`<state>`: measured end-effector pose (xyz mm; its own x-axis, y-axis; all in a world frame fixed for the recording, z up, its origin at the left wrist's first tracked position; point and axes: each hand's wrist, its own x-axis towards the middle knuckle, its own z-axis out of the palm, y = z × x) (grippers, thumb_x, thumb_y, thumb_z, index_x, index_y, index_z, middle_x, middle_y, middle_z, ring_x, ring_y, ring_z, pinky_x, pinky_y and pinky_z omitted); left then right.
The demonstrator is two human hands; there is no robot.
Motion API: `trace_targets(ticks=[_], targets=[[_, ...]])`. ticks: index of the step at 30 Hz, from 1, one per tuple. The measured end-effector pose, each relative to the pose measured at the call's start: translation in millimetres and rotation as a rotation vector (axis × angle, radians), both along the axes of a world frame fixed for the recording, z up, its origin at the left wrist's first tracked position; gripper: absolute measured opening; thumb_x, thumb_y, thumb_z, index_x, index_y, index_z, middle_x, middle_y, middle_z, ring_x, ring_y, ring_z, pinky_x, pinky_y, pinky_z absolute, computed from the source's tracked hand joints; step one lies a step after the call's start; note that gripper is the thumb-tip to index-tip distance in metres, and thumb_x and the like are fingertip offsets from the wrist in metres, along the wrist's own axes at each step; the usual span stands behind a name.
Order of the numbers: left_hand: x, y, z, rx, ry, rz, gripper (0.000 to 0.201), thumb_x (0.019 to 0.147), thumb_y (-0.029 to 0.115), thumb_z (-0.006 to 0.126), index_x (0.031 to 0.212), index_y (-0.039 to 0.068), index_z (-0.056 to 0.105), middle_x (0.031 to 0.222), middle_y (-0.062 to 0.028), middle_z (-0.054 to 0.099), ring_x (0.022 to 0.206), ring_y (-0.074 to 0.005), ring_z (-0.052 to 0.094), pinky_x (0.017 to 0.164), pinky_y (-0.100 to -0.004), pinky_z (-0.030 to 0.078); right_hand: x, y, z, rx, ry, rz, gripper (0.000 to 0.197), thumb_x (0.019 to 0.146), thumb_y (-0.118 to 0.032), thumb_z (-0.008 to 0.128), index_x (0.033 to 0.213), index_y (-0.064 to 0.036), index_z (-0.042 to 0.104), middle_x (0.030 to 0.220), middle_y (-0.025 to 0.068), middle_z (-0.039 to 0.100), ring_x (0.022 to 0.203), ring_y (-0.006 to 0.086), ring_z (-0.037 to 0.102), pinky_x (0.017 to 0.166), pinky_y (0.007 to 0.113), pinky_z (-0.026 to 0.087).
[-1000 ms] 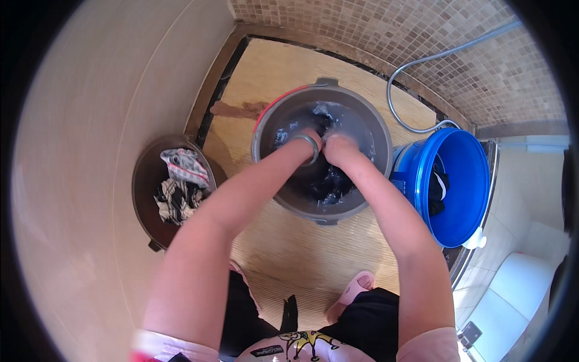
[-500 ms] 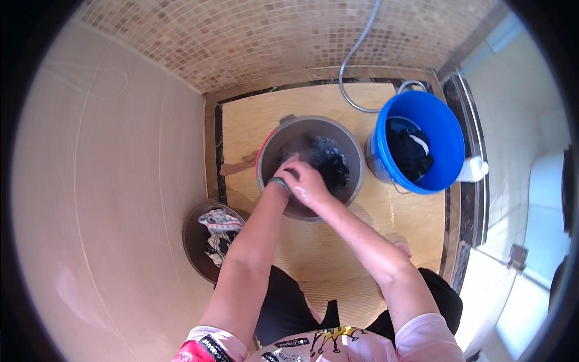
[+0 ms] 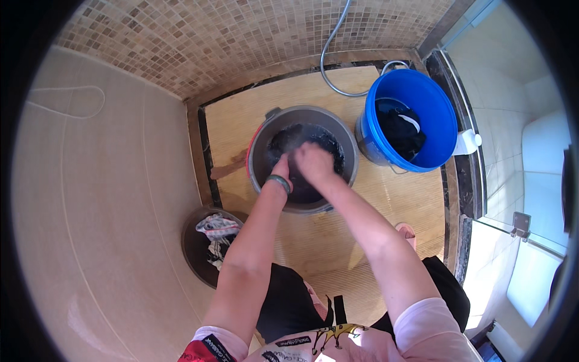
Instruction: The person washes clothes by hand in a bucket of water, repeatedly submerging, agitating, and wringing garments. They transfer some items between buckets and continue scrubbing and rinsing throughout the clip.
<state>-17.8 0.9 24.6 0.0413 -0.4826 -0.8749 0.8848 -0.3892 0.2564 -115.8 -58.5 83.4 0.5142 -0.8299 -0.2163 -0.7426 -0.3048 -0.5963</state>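
Note:
Both hands are down inside a grey bucket (image 3: 351,136) with a red handle, standing on the floor in front of me. Dark wet cloth (image 3: 329,142) lies in the water there. My left hand (image 3: 283,168), with a green bangle at its wrist, is closed on part of the dark cloth; its fingertips are mostly hidden. Close beside it on the right, my right hand (image 3: 315,163) is bunched into a fist around the cloth, slightly blurred by motion.
To the right stands a blue bucket (image 3: 443,108) with dark cloth and a white strip in it. A white bottle (image 3: 467,142) is beside it. A metal shower hose (image 3: 325,57) hangs behind. At the lower left, a brown bucket (image 3: 194,253) holds patterned clothes (image 3: 217,226). Walls enclose the left and back.
My right hand has shifted right and turned into a fist, apart from the left one, which it overlapped before. The whole view has tilted a little.

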Motion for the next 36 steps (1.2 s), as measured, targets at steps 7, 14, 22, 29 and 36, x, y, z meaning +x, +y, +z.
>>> trace_targets(ticks=[7,14,22,29,36], targets=[[28,4,-7,0.159,-0.249,0.234,0.066,0.082,0.058,0.045,0.126,0.01,0.046,0.127,-0.0096,0.05,0.118,-0.0277,0.044,0.101,-0.0479,0.027,-7,19,-7,-0.172,0.367,0.488,0.054,0.085,-0.034,0.049,0.134,-0.0164,0.036,0.14,0.0143,0.026,0.128,0.0379,0.022,0.098,0.056,0.023],[0,-12,1,0.283,-0.886,-0.125,0.083,0.075,0.049,0.061,0.13,-0.008,0.033,0.13,-0.022,0.043,0.121,-0.0316,0.041,0.102,-0.0336,0.03,27,-30,-53,-0.345,0.457,0.352,0.026,0.082,-0.026,0.051,0.096,-0.011,0.067,0.098,0.0119,0.064,0.093,0.0261,0.061,0.08,0.038,0.047],[10,0,26,-0.02,-0.197,0.145,0.07,0.077,0.055,0.055,0.123,0.004,0.044,0.122,-0.0167,0.05,0.111,-0.0307,0.048,0.095,-0.0415,0.038,10,-3,22,0.081,-0.176,0.312,0.027,0.079,-0.031,0.059,0.096,-0.0094,0.061,0.097,0.0147,0.058,0.09,0.0333,0.058,0.076,0.038,0.048],[-8,-5,37,-0.021,-0.136,0.286,0.029,0.085,0.035,0.051,0.089,0.009,0.064,0.09,-0.0102,0.065,0.088,-0.0251,0.06,0.082,-0.039,0.047,10,13,24,-0.104,-0.173,0.057,0.028,0.081,-0.034,0.056,0.086,-0.0068,0.059,0.088,0.0136,0.058,0.08,0.0334,0.059,0.069,0.042,0.048],[14,29,-10,-0.479,0.056,0.175,0.033,0.088,0.032,0.04,0.103,0.008,0.058,0.1,-0.0114,0.06,0.1,-0.0265,0.055,0.089,-0.0378,0.043,27,50,50,0.0,-0.201,0.241,0.029,0.081,-0.038,0.055,0.082,-0.0093,0.059,0.084,0.0139,0.06,0.079,0.0328,0.061,0.069,0.043,0.049]])
